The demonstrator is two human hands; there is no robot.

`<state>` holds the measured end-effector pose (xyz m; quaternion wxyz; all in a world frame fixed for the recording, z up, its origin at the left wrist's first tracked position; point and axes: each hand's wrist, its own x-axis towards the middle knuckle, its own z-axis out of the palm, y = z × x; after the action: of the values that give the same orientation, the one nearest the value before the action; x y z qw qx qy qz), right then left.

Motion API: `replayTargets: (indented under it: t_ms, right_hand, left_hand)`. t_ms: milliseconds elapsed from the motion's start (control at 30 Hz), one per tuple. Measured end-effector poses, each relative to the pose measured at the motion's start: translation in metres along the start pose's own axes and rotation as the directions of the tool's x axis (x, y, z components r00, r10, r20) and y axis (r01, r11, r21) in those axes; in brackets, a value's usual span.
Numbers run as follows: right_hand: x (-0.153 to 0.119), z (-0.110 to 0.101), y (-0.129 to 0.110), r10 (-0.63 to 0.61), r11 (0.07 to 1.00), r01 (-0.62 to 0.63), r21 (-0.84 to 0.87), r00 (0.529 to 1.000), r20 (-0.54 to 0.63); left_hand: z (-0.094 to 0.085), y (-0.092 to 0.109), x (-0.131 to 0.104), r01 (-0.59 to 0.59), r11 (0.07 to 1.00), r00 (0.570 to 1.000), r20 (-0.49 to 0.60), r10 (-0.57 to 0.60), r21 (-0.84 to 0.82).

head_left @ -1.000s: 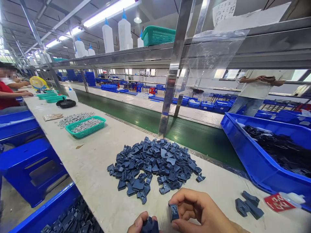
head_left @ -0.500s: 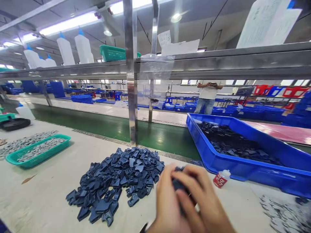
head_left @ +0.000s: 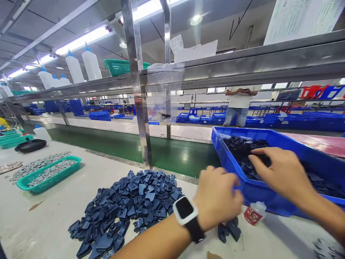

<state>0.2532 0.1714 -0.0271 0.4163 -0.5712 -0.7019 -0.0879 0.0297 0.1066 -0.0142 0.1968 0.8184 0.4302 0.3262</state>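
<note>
My right hand (head_left: 281, 174) reaches into the blue bin (head_left: 269, 194), fingers spread just above the dark plastic parts (head_left: 242, 149) that fill it. My left hand (head_left: 218, 196), with a white watch (head_left: 184, 210) on its wrist, is curled into a fist against the bin's front wall; nothing shows in it. Right below that hand, two dark blue parts (head_left: 229, 230) lie on the table. A large pile of dark blue plastic parts (head_left: 129, 205) is spread on the white table (head_left: 67, 201) to the left of my hands.
A small bottle with a red label (head_left: 253, 214) lies by the bin's front. A green basket (head_left: 48, 174) of grey pieces stands far left. A steel post (head_left: 138, 108) rises behind the pile beside the green conveyor (head_left: 175, 156). A person (head_left: 239, 104) stands beyond it.
My hands, pressed together on a dark part in front of me, have come apart. The right hand moved into the blue bin and the left moved up to its wall. The view turned slightly.
</note>
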Motion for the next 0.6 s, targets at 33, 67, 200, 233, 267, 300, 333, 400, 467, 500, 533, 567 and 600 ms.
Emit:
replayTargets:
  t_ms: [33, 67, 200, 233, 267, 300, 333, 400, 467, 500, 533, 567, 600]
  right_hand:
    - [-0.008, 0.011, -0.022, -0.056, 0.997, 0.054, 0.056, 0.998, 0.034]
    - [-0.016, 0.024, -0.045, -0.122, 0.986, 0.108, 0.125, 0.987, 0.109]
    - [-0.035, 0.086, -0.12, -0.398, 0.883, 0.198, 0.426, 0.798, 0.453]
    - [-0.039, 0.1, -0.133, -0.433, 0.862, 0.183, 0.473, 0.751, 0.498]
    - [-0.043, 0.113, -0.143, -0.456, 0.846, 0.165, 0.507, 0.717, 0.528]
    - [-0.047, 0.123, -0.151, -0.47, 0.835, 0.146, 0.531, 0.692, 0.548]
    - [-0.052, 0.13, -0.157, -0.477, 0.827, 0.132, 0.547, 0.679, 0.558]
    - [-0.062, 0.137, -0.164, -0.479, 0.819, 0.117, 0.561, 0.677, 0.558]
    - [-0.072, 0.136, -0.166, -0.475, 0.817, 0.116, 0.565, 0.691, 0.545]
    - [-0.076, 0.133, -0.166, -0.472, 0.815, 0.115, 0.567, 0.7, 0.537]
    - [-0.08, 0.13, -0.167, -0.469, 0.813, 0.11, 0.572, 0.706, 0.531]
    - [-0.083, 0.127, -0.167, -0.464, 0.81, 0.1, 0.578, 0.712, 0.526]
    - [-0.085, 0.123, -0.168, -0.457, 0.806, 0.086, 0.586, 0.72, 0.522]
  left_hand:
    - [-0.016, -0.019, -0.019, 0.044, 0.993, 0.999, -0.008, -0.043, 0.109]
    - [-0.031, -0.038, -0.035, 0.114, 0.972, 0.993, -0.046, -0.107, 0.205]
    - [-0.078, -0.096, -0.077, 0.307, 0.849, 0.952, -0.116, -0.285, 0.431]
    - [-0.083, -0.104, -0.083, 0.314, 0.838, 0.948, -0.103, -0.301, 0.446]
    - [-0.085, -0.108, -0.089, 0.316, 0.837, 0.947, -0.091, -0.309, 0.447]
    - [-0.086, -0.11, -0.095, 0.319, 0.842, 0.946, -0.087, -0.313, 0.436]
    - [-0.085, -0.11, -0.1, 0.325, 0.85, 0.944, -0.091, -0.316, 0.415]
    - [-0.084, -0.109, -0.11, 0.343, 0.873, 0.939, -0.111, -0.325, 0.348]
    - [-0.083, -0.107, -0.119, 0.359, 0.898, 0.933, -0.139, -0.333, 0.253]
    - [-0.083, -0.106, -0.124, 0.37, 0.908, 0.925, -0.163, -0.342, 0.198]
    - [-0.083, -0.106, -0.129, 0.385, 0.913, 0.914, -0.193, -0.356, 0.138]
    - [-0.084, -0.104, -0.134, 0.402, 0.912, 0.898, -0.226, -0.376, 0.078]
    - [-0.084, -0.103, -0.138, 0.415, 0.909, 0.882, -0.253, -0.397, 0.024]
